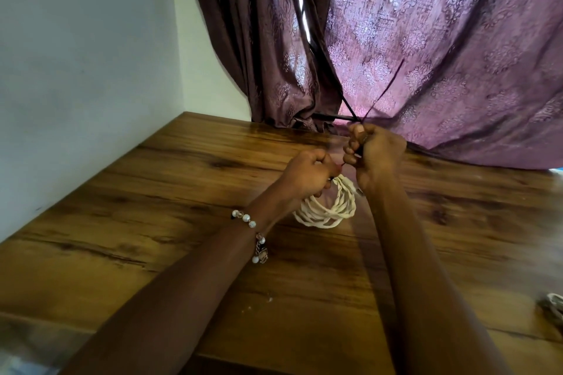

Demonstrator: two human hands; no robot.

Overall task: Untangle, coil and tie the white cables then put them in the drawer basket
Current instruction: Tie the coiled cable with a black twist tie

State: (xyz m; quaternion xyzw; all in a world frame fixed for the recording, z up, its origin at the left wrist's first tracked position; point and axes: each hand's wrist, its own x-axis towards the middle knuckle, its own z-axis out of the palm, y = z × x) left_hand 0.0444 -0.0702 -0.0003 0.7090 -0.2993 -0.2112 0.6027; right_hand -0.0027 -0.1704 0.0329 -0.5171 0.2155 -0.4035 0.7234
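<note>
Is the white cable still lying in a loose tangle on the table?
No, the white cable is wound into a neat coil, gripped by the left hand.

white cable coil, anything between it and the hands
No. The left hand grips the top of the white cable coil directly, and the right hand pulls a dark tie just above it. The drawer basket is not in view.

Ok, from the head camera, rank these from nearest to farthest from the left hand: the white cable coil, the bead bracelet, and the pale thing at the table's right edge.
1. White cable coil: right under the left hand, which holds it at the top.
2. Bead bracelet: down the same arm, on the wrist.
3. Pale thing: far right edge of the table, cut off by the frame.
</note>
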